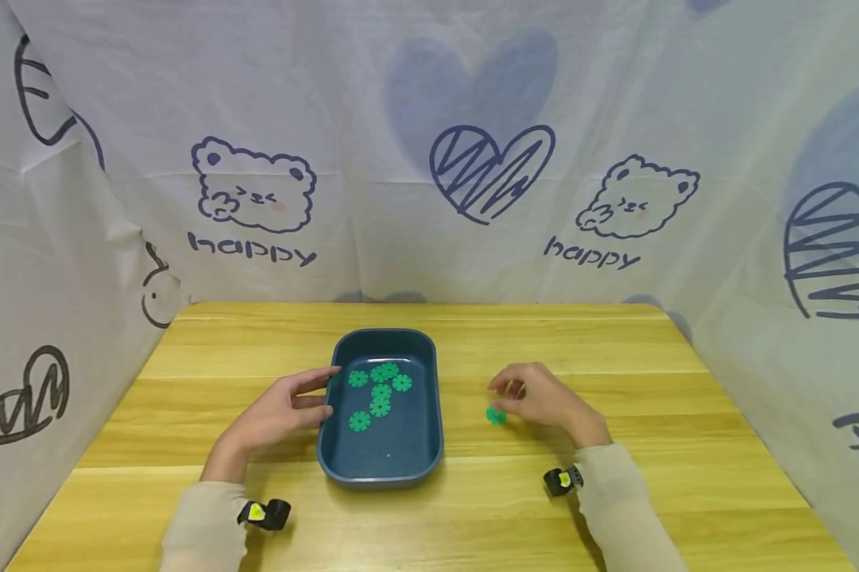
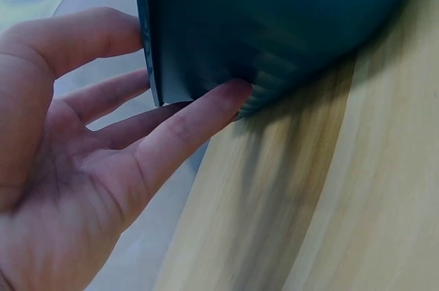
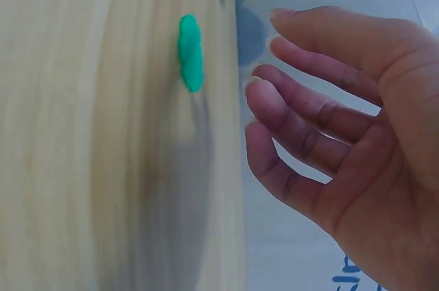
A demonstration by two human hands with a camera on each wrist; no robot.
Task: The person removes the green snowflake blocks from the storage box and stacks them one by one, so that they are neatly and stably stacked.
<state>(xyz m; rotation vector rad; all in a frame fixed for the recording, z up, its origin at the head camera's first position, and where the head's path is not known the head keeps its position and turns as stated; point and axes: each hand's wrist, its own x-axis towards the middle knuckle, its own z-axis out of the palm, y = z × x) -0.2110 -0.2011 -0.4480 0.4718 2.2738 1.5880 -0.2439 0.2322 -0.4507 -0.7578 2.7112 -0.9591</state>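
Note:
A dark blue-green rectangular tray [image 1: 381, 469] stands on the table with several green notched plastic discs [image 1: 360, 421] lying in it. My left hand [image 1: 286, 409] is at the tray's left side, its extended fingers touching the rim and outer wall. In the left wrist view, one fingertip [image 2: 236, 90] rests against that wall. To the right of the tray lies a single green disc [image 1: 496, 415], seen nearly edge-on in the right wrist view. Loosely bent fingers of my right hand [image 1: 543, 395] hover just above this disc, with a gap between them and nothing held.
The wooden table [image 1: 486, 516] extends around the tray on all sides. A white cloth [image 1: 372, 222] printed with bears and hearts hangs behind the table and along both sides. Each wrist carries a small black camera [image 1: 277, 515].

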